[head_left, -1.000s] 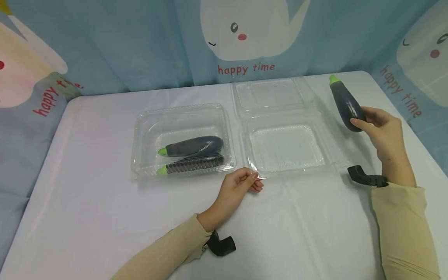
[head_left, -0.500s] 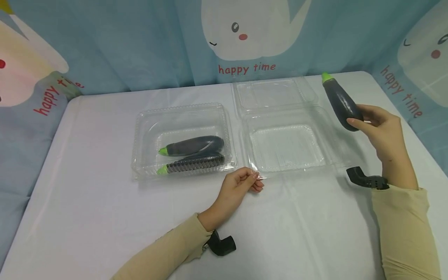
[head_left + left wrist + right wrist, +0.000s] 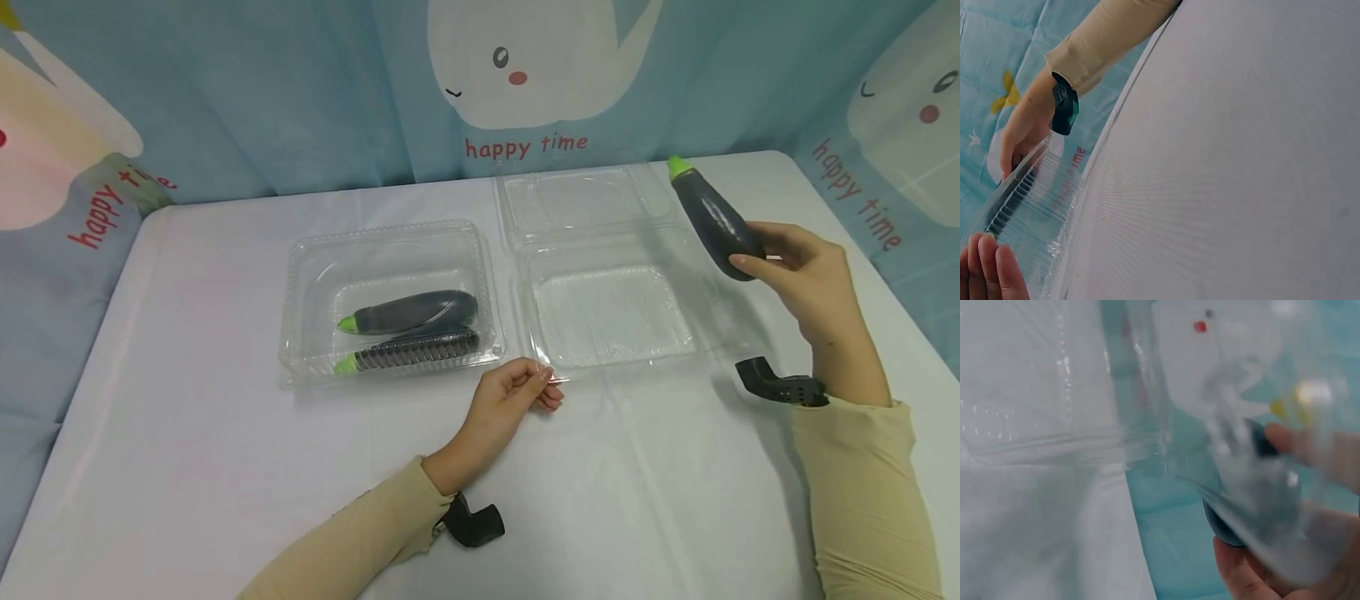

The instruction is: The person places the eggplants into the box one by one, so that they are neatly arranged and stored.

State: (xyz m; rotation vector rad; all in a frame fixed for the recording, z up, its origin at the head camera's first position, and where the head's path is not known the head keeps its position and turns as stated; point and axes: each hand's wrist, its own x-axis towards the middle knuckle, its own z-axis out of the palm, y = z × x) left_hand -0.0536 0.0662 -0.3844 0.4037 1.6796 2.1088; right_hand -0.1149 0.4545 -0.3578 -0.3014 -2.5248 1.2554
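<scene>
My right hand [image 3: 806,279] grips a dark eggplant [image 3: 716,221] by its thick end, above the right side of an open clear plastic container [image 3: 611,367]. The eggplant's green tip points up and to the left. In the right wrist view, fingers [image 3: 1241,569] wrap the eggplant [image 3: 1225,525], partly behind clear blurred plastic. My left hand [image 3: 506,408] pinches the open container's front left corner between thumb and fingers. The left wrist view shows only several fingertips [image 3: 991,269] of that hand beside the clear plastic wall [image 3: 1038,194].
Left of the open container stands a second clear container [image 3: 315,275], with two dark eggplants [image 3: 416,313] inside. The open container's lid [image 3: 577,204] lies folded back toward the far table edge. A white cloth [image 3: 225,467] covers the table. Blue printed curtains [image 3: 300,92] hang behind it.
My right hand has moved left with the eggplant, bringing its green tip over the open container's right side. My left hand stays at the container's corner.
</scene>
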